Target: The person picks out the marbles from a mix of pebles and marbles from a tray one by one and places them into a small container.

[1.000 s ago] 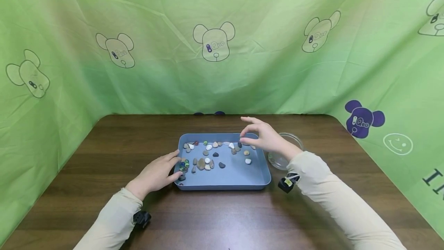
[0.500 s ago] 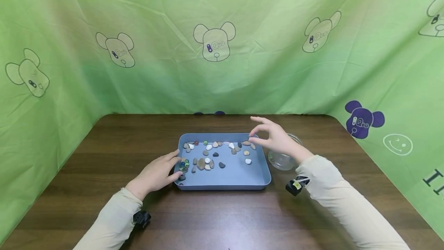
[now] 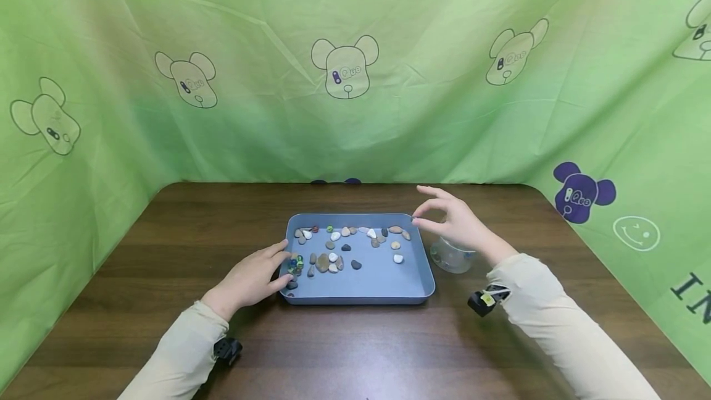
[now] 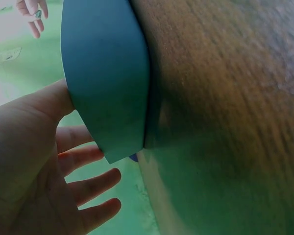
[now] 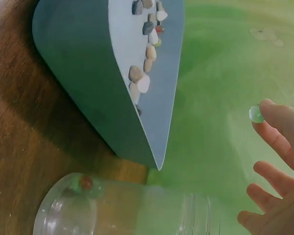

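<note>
the right grip (image 3: 454, 222) pinches a marble (image 5: 256, 114) near a clear jar (image 5: 130, 209).

Head view: we cannot see most of the rim of the jar (image 3: 452, 259), masked by the right-hand grip (image 3: 454, 222). The held marble (image 5: 256, 114) is too small there for us to read its colour. The left-hand grip (image 3: 250, 279) covers part of the left rim of the tray (image 3: 378, 283); we cannot count the clustered marbles (image 3: 298, 262) beside it. Left wrist view: the tray's outer wall hides its contents; the top edge crops the tray. Right wrist view: the bottom edge cuts the jar; the marbles inside it (image 5: 85, 183) blur together, number unclear to us.
</note>
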A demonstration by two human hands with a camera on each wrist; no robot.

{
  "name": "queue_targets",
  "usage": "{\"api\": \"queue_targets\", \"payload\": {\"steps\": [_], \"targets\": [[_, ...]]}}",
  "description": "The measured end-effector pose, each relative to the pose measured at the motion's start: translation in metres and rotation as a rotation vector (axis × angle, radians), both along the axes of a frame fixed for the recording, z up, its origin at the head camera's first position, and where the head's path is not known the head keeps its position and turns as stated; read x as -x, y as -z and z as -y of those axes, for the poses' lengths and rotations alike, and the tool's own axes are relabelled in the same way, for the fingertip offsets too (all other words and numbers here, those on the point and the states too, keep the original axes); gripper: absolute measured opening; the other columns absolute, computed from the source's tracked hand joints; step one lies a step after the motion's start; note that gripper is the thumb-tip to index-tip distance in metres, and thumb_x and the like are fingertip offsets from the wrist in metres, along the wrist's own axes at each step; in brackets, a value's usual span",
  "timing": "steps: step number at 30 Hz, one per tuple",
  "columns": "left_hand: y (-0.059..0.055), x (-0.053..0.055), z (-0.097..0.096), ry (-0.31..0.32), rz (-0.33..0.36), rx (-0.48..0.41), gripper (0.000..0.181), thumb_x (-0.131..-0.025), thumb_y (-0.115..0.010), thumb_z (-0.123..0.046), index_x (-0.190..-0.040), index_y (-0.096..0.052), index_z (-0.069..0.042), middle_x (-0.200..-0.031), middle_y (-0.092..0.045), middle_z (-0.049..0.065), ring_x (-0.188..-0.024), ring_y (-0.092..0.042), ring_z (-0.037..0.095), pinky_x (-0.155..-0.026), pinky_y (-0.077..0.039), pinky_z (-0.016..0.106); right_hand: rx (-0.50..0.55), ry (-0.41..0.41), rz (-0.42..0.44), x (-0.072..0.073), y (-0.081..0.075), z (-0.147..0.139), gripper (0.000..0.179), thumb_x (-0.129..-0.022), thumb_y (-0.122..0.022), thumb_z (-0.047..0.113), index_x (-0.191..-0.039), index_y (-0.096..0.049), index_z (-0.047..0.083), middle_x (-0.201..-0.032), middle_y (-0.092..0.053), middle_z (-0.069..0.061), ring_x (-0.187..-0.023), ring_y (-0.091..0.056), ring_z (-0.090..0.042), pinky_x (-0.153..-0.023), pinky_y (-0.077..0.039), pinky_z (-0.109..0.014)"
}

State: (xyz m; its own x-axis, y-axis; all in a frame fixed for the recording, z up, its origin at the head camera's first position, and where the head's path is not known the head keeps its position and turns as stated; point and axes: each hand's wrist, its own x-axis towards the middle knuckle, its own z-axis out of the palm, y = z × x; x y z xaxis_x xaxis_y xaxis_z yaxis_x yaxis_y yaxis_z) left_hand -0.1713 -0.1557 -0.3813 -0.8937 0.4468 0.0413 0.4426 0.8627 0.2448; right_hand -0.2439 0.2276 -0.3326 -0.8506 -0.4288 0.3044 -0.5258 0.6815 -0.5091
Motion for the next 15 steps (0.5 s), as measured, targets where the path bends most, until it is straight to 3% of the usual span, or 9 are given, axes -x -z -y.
{"api": "queue_targets", "payload": {"steps": [3, 7, 15], "targets": [[0.0, 0.0, 0.0, 0.001, -0.001, 0.003, 0.046, -0.091, -0.057, -0.032, -0.126, -0.056, -0.002, -0.144, -0.042, 0.02, -0.128, -0.046, 0.037, -0.105, -0.039, 0.049, 0.012, 0.013, 0.006, -0.001, -0.001, -0.005, 0.006, -0.084, -0.069, 0.018, -0.088, -0.07, 0.014, -0.143, -0.043, -0.016, -0.123, -0.049, -0.037, -0.074, -0.056, -0.033], [0.001, 0.0, 0.001, 0.004, -0.008, 0.004, 0.046, -0.091, -0.058, -0.032, -0.126, -0.056, -0.002, -0.144, -0.042, 0.02, -0.128, -0.047, 0.036, -0.104, -0.04, 0.049, 0.023, 0.03, 0.009, -0.002, -0.001, -0.013, 0.007, -0.083, -0.07, 0.016, -0.088, -0.07, 0.012, -0.143, -0.043, -0.018, -0.126, -0.046, -0.039, -0.082, -0.054, -0.046], [0.001, 0.0, 0.0, 0.003, -0.009, 0.0, 0.045, -0.091, -0.058, -0.032, -0.126, -0.057, -0.003, -0.143, -0.043, 0.019, -0.127, -0.048, 0.036, -0.104, -0.04, 0.049, 0.019, 0.075, -0.026, -0.005, 0.004, -0.026, 0.006, -0.082, -0.071, 0.016, -0.086, -0.07, 0.011, -0.14, -0.045, -0.02, -0.127, -0.043, -0.043, -0.092, -0.046, -0.055]]}}
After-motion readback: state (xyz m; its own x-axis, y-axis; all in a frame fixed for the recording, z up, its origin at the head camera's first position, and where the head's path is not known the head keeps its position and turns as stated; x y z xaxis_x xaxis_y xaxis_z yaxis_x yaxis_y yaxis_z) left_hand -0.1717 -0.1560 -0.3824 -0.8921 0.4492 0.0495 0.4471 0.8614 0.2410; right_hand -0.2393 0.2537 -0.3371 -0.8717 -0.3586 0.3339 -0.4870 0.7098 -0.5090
